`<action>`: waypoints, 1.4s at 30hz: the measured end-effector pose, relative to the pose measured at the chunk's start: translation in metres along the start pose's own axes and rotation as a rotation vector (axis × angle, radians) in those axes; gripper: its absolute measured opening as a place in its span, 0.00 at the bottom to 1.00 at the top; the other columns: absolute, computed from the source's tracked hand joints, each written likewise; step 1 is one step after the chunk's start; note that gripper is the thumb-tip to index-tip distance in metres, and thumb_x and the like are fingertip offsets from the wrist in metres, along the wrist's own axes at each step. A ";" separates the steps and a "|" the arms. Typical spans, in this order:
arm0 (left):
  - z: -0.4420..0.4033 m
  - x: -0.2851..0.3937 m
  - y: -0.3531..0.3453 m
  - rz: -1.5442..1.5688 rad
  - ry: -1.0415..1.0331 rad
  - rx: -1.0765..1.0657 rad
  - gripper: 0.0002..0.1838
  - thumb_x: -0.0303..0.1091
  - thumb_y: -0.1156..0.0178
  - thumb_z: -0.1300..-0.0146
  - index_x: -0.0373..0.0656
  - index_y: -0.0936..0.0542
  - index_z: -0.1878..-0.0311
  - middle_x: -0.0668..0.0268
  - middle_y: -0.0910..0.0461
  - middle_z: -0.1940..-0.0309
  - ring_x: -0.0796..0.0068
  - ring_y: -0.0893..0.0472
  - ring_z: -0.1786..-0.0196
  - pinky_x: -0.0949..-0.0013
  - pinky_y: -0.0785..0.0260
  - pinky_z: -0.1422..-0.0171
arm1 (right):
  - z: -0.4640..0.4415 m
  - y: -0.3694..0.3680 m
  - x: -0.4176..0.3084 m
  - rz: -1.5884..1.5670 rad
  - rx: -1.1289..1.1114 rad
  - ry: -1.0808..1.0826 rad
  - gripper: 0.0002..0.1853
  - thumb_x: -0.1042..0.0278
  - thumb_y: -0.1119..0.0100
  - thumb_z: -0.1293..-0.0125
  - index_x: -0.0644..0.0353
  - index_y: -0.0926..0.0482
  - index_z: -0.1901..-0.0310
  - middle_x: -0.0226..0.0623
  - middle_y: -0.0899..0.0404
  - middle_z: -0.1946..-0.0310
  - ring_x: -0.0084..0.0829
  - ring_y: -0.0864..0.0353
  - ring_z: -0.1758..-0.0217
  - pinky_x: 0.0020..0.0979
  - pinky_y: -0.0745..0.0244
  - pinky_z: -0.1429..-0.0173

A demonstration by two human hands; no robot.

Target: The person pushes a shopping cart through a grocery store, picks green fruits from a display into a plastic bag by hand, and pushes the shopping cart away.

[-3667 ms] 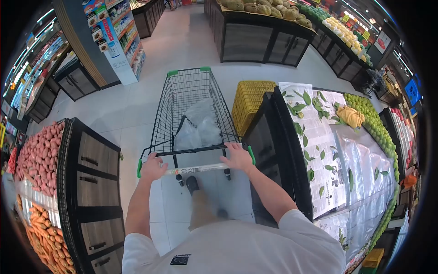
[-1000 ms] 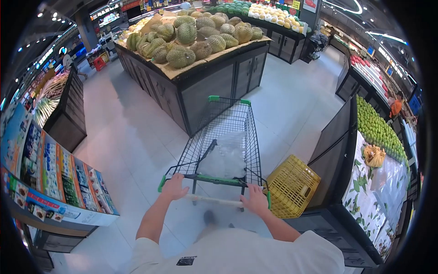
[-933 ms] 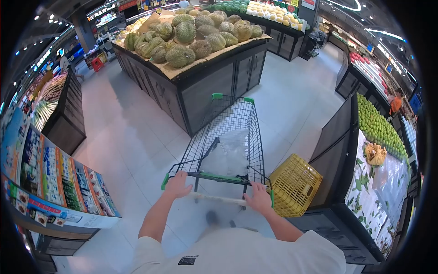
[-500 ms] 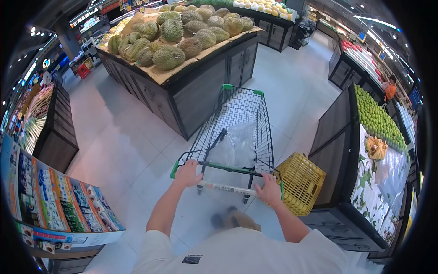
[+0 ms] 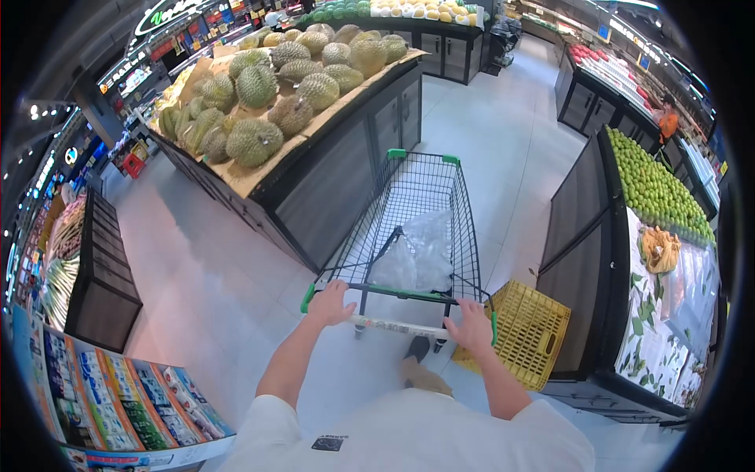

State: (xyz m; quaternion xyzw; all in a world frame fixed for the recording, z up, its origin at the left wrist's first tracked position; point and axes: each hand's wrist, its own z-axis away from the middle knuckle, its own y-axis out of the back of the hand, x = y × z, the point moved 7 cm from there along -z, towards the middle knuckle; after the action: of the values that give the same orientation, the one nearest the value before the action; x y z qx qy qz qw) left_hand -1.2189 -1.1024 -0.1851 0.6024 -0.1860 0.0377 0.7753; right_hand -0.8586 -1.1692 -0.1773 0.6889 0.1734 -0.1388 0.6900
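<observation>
Both of my hands rest on the white handle bar of a green-and-black wire shopping cart (image 5: 469,248). My left hand (image 5: 330,304) is closed around the handle's left end, thumb pointing inward. Near the right end, my right hand (image 5: 472,326) grips the same bar. Crumpled clear plastic bags (image 5: 429,252) lie inside the cart basket. Against the cart's right rear side, close to my right hand, a yellow plastic crate (image 5: 525,330) stands on the floor.
A dark stand piled with durians (image 5: 255,143) flanks the cart on the left. To the right is a stand of green fruit (image 5: 657,181). A packet display (image 5: 118,393) sits at lower left. A person in orange (image 5: 668,124) is far right. Tiled floor (image 5: 503,141) runs ahead.
I have moved forward with the cart; the durian stand has shifted left and nearer in view. My foot has stepped forward under the handle. Both hands keep their hold.
</observation>
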 end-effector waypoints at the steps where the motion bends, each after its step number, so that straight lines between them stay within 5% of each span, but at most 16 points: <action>1: -0.013 0.003 0.001 -0.020 -0.011 0.009 0.29 0.49 0.38 0.39 0.39 0.28 0.40 0.57 0.29 0.38 0.58 0.27 0.34 0.55 0.29 0.35 | -0.010 0.000 0.007 0.000 0.026 -0.004 0.32 0.47 0.36 0.39 0.57 0.27 0.37 0.42 0.25 0.39 0.45 0.29 0.33 0.44 0.25 0.36; 9: -0.110 0.021 0.007 -0.056 -0.062 -0.013 0.27 0.50 0.38 0.38 0.39 0.25 0.43 0.56 0.29 0.38 0.58 0.28 0.33 0.54 0.29 0.36 | -0.086 0.018 0.044 0.019 0.087 0.000 0.32 0.47 0.34 0.41 0.56 0.27 0.38 0.40 0.24 0.41 0.43 0.27 0.34 0.43 0.23 0.39; 12: -0.149 0.030 0.006 -0.087 -0.126 0.034 0.27 0.51 0.38 0.38 0.40 0.26 0.44 0.56 0.30 0.37 0.56 0.26 0.36 0.55 0.28 0.38 | -0.116 0.027 0.062 -0.023 0.001 -0.061 0.35 0.46 0.36 0.40 0.58 0.28 0.36 0.41 0.25 0.38 0.43 0.31 0.30 0.42 0.27 0.33; 25: -0.295 0.086 0.029 -0.014 -0.126 -0.013 0.37 0.52 0.41 0.37 0.36 0.36 0.32 0.49 0.30 0.36 0.51 0.28 0.33 0.51 0.31 0.34 | -0.229 0.057 0.141 0.015 0.133 -0.094 0.32 0.47 0.34 0.40 0.56 0.25 0.38 0.40 0.22 0.41 0.42 0.25 0.36 0.43 0.25 0.38; 42: -0.512 0.173 0.051 -0.049 -0.236 -0.104 0.39 0.52 0.40 0.39 0.40 0.36 0.30 0.49 0.31 0.35 0.51 0.27 0.34 0.50 0.28 0.36 | -0.377 0.106 0.244 0.035 0.195 -0.232 0.31 0.48 0.32 0.42 0.54 0.24 0.39 0.38 0.21 0.43 0.42 0.25 0.36 0.45 0.25 0.38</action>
State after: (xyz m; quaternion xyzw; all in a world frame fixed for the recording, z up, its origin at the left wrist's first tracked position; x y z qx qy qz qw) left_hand -0.9479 -0.6313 -0.1853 0.5661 -0.2629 -0.0618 0.7789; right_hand -0.6114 -0.7801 -0.1830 0.7348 0.0663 -0.2216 0.6377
